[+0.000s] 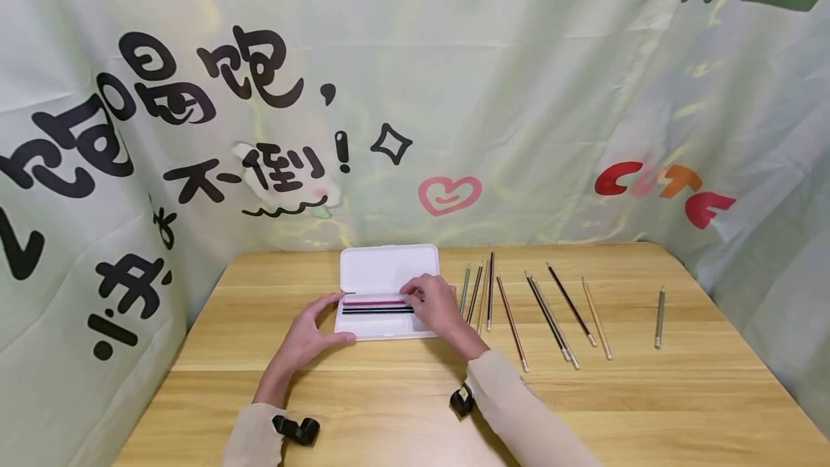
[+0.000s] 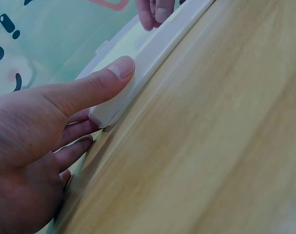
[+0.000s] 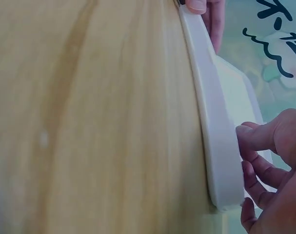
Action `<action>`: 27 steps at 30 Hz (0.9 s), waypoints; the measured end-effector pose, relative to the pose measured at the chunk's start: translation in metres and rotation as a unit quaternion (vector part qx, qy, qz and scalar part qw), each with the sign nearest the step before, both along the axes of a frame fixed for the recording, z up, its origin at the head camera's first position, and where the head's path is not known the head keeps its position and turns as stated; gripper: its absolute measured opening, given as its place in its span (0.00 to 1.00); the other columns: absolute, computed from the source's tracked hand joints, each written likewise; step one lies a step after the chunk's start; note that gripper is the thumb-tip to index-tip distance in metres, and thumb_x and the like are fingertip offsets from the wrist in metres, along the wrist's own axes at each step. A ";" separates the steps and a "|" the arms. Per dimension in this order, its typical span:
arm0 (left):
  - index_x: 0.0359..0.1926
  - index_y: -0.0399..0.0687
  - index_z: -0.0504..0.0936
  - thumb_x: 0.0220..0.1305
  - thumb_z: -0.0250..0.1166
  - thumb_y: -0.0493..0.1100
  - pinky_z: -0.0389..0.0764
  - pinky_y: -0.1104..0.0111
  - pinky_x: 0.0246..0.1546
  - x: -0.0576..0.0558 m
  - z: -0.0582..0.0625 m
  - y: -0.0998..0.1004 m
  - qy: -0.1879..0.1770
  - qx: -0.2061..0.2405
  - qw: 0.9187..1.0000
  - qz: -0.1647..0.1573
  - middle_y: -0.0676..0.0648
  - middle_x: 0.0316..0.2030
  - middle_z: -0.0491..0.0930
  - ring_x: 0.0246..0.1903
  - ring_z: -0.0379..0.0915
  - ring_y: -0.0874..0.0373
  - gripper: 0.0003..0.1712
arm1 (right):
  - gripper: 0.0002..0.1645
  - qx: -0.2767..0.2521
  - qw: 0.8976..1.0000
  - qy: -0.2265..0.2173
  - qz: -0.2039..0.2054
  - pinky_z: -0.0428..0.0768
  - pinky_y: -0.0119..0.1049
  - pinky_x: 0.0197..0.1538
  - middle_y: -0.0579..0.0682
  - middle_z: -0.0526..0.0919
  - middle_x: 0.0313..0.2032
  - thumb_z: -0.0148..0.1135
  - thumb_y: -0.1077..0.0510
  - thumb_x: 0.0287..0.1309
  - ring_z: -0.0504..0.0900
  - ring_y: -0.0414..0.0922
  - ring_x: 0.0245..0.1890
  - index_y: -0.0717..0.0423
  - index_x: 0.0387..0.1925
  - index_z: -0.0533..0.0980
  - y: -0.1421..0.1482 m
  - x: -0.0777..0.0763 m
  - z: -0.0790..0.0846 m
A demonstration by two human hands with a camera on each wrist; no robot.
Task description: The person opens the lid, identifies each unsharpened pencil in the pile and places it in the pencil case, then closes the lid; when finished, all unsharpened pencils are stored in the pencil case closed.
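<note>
A white pencil case [image 1: 387, 334] lies on the table with its lid [image 1: 389, 269] tipped back. Several pencils [image 1: 376, 311], dark ones and a pinkish-red one [image 1: 372, 303], lie lengthwise inside. My left hand [image 1: 310, 334] holds the case by its left end, thumb along the front wall and fingers round the side. Over the right half of the case, my right hand [image 1: 436, 305] has thumb and forefinger together at the pinkish-red pencil's right end, pinching it. In the right wrist view, the case's wall [image 3: 218, 146] hides what lies between those fingertips.
To the right of the case, several loose pencils lie on the wooden table [image 1: 402, 395], among them a red one [image 1: 512, 323], a natural-wood one [image 1: 596, 319] and a short grey-green one [image 1: 660, 317] far right. A printed curtain [image 1: 519, 92] hangs behind the table.
</note>
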State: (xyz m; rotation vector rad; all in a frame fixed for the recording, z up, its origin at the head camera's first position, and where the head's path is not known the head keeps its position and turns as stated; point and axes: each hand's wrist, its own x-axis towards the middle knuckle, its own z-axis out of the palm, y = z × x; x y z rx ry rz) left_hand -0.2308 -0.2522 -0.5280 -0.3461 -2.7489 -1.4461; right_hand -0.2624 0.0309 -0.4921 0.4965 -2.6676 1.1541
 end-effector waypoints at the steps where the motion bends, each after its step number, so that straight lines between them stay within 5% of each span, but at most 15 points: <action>1: 0.72 0.50 0.72 0.46 0.85 0.55 0.55 0.38 0.72 0.000 -0.001 0.000 -0.001 0.000 1.000 0.000 0.40 0.72 0.68 0.73 0.57 0.37 0.54 | 0.08 -0.011 1.000 -0.006 0.004 0.77 0.53 0.52 0.46 0.89 0.36 0.71 0.67 0.60 0.84 0.48 0.43 0.53 0.39 0.89 0.001 0.001 0.000; 6: 0.73 0.51 0.72 0.46 0.85 0.56 0.55 0.38 0.72 0.001 -0.001 -0.001 -0.006 -0.002 1.000 0.002 0.41 0.73 0.68 0.74 0.57 0.38 0.54 | 0.10 -0.055 0.998 -0.033 0.015 0.84 0.46 0.49 0.49 0.87 0.38 0.68 0.71 0.60 0.84 0.48 0.42 0.57 0.40 0.87 0.010 0.007 0.006; 14: 0.72 0.49 0.73 0.45 0.85 0.54 0.56 0.39 0.72 0.000 0.002 0.002 -0.002 0.001 1.000 0.002 0.40 0.72 0.69 0.73 0.58 0.38 0.53 | 0.12 -0.077 0.997 -0.022 0.014 0.81 0.49 0.48 0.52 0.87 0.42 0.67 0.72 0.59 0.81 0.50 0.44 0.58 0.43 0.87 0.037 0.024 0.022; 22: 0.73 0.49 0.72 0.45 0.85 0.53 0.54 0.38 0.73 -0.001 0.003 0.004 -0.009 0.005 1.000 -0.001 0.40 0.72 0.68 0.73 0.57 0.37 0.54 | 0.12 -0.069 0.997 -0.020 -0.015 0.78 0.32 0.33 0.53 0.85 0.44 0.68 0.69 0.61 0.80 0.49 0.42 0.59 0.46 0.86 0.079 0.041 0.023; 27: 0.73 0.49 0.72 0.45 0.85 0.53 0.54 0.38 0.72 0.001 0.004 0.003 -0.010 0.006 1.000 0.002 0.39 0.72 0.68 0.73 0.57 0.37 0.54 | 0.15 -0.059 0.998 -0.022 -0.031 0.81 0.39 0.41 0.55 0.85 0.45 0.69 0.68 0.61 0.80 0.48 0.44 0.59 0.50 0.84 0.103 0.050 0.024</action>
